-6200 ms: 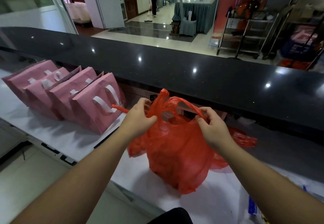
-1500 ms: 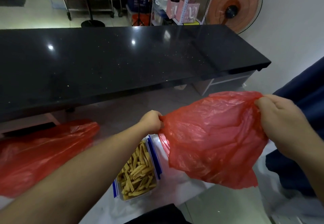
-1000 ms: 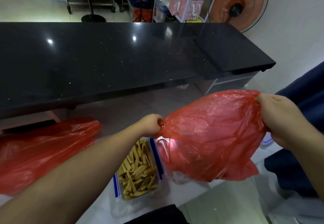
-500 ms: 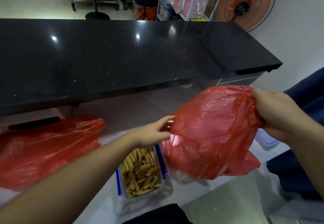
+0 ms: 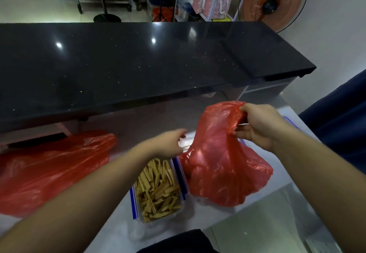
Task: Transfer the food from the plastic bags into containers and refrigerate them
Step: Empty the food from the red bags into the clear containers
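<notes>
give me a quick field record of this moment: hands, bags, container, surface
left hand: blurred, over the far end of the container, grips nothing clearly visible
right hand: pinches the top of the red bag
red bag: held up, its bottom sagging beside the container
second red bag: lying on the white table, at left
container: clear, blue-edged, no lid on, filled with tan food strips
white table: holds container and bags
black counter: behind the table
</notes>
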